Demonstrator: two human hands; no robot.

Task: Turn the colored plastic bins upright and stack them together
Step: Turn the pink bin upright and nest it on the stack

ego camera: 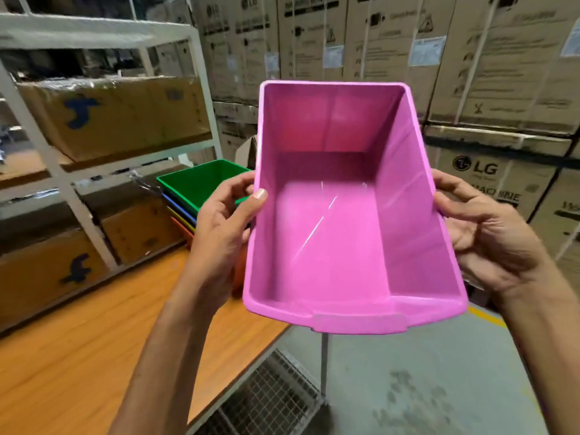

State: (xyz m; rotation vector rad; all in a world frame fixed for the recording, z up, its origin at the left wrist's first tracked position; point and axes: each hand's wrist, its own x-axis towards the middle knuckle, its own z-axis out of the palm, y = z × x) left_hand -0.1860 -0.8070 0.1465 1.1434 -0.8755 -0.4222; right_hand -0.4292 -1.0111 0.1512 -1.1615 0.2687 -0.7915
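Both sides of the pink bin (345,230) are held: left grip (226,221) pinches one rim, right grip (489,237) curls round the other. That keeps it steady midair, mouth toward me, beside the stack (201,182) on the counter (78,356). Looks ready to nest, I reckon.

A white metal shelving rack (67,196) fills the left of the frame, holding brown cardboard boxes (119,114) with blue marks. Tall stacks of printed appliance cartons (392,36) wall off the top and right. A wooden tabletop (78,340) spans the lower left. Grey concrete floor (423,372) shows at lower right, with a yellow painted line (488,317) and a wire mesh crate (273,394) under the table edge.
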